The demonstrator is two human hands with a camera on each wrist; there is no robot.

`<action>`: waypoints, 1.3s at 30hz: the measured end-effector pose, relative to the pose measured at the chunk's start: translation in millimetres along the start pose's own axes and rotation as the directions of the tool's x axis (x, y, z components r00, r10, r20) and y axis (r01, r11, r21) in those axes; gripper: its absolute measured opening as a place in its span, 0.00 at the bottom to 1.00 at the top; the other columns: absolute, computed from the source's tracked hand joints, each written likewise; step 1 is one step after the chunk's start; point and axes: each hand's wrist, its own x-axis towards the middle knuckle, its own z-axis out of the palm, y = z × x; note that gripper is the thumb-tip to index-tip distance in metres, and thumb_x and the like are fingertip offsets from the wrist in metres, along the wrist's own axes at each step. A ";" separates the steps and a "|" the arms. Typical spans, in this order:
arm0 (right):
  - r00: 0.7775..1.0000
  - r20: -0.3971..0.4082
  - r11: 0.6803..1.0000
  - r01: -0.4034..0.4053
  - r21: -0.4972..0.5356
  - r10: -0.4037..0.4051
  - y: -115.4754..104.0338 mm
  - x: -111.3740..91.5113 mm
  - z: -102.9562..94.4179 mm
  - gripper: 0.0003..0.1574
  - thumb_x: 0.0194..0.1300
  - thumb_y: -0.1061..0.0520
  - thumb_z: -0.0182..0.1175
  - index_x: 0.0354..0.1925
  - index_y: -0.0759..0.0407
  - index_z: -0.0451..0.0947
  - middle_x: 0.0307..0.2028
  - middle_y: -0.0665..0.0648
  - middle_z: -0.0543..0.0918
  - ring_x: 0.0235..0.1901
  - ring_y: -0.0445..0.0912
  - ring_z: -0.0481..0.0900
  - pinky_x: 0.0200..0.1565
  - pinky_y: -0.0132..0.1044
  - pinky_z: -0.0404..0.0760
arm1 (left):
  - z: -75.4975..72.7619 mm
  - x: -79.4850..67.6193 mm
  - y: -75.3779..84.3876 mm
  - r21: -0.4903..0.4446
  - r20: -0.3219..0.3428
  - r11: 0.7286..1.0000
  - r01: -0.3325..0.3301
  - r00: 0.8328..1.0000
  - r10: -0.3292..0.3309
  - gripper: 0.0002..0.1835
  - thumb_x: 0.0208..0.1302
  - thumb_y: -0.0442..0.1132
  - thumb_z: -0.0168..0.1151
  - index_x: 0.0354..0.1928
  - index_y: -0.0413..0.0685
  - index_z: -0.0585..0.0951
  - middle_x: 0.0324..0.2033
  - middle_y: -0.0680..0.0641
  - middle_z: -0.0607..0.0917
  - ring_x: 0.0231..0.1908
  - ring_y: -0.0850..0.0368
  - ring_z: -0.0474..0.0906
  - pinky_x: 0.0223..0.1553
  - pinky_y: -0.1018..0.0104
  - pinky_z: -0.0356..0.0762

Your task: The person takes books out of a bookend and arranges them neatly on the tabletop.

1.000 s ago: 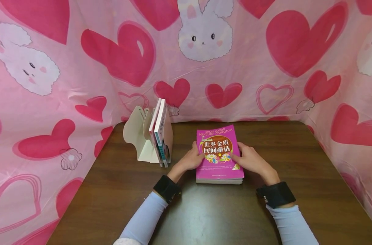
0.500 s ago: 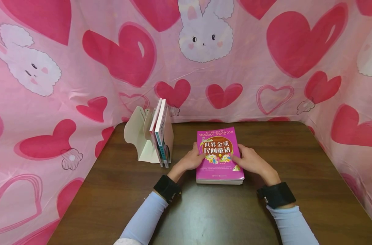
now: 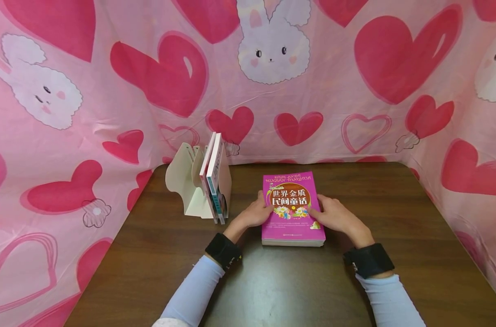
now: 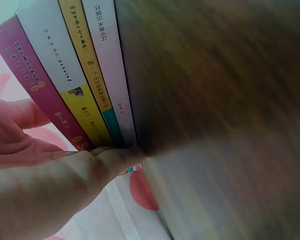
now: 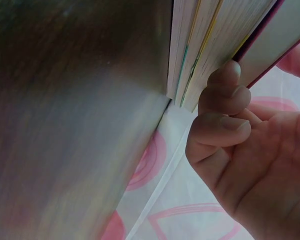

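A magenta paperback book lies cover up on top of a stack of several books. In the left wrist view the spines below it show a white-and-yellow book, a mustard one and a pale one. My left hand grips the left side, thumb on the cover, fingers down across the spines. From the right, my right hand holds the magenta book, its thumb on the cover. Curled fingers rest at the page edges in the right wrist view, one fingertip right beneath the magenta book.
To the left on the brown table stands a cream book rack. Upright books are at its right side. Pink heart-patterned cloth hangs behind the table and along both sides.
The magenta book's far edge has come down a little, so it lies flatter on the stack. Both hands keep nearly the same place.
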 end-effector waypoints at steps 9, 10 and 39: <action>1.000 0.013 1.000 -0.009 0.005 0.009 1.2 0.4 1.3 0.47 0.77 0.45 0.61 0.74 0.78 0.59 0.54 0.69 0.83 0.48 0.55 0.82 0.58 0.62 0.80 | -1.3 -0.5 0.6 -0.024 0.010 1.000 -0.008 1.000 0.008 0.36 0.81 0.41 0.50 0.78 0.30 0.46 0.48 0.38 0.75 0.44 0.48 0.79 0.58 0.47 0.74; 1.000 0.015 1.000 -0.008 0.006 0.008 0.7 0.5 1.4 0.47 0.77 0.45 0.61 0.74 0.79 0.58 0.54 0.69 0.83 0.48 0.55 0.81 0.58 0.62 0.80 | -2.3 -1.2 0.8 -0.022 0.011 1.000 -0.020 1.000 0.020 0.36 0.81 0.41 0.51 0.78 0.31 0.48 0.49 0.38 0.75 0.45 0.47 0.79 0.59 0.47 0.74; 0.994 0.098 0.994 -0.052 0.098 0.043 2.6 -0.6 2.5 0.55 0.79 0.43 0.58 0.79 0.76 0.43 0.60 0.71 0.77 0.53 0.57 0.77 0.61 0.63 0.76 | -36.1 -65.0 -6.7 0.138 -0.057 0.989 -0.046 0.997 0.054 0.32 0.82 0.44 0.55 0.79 0.35 0.63 0.73 0.34 0.71 0.72 0.39 0.69 0.69 0.40 0.68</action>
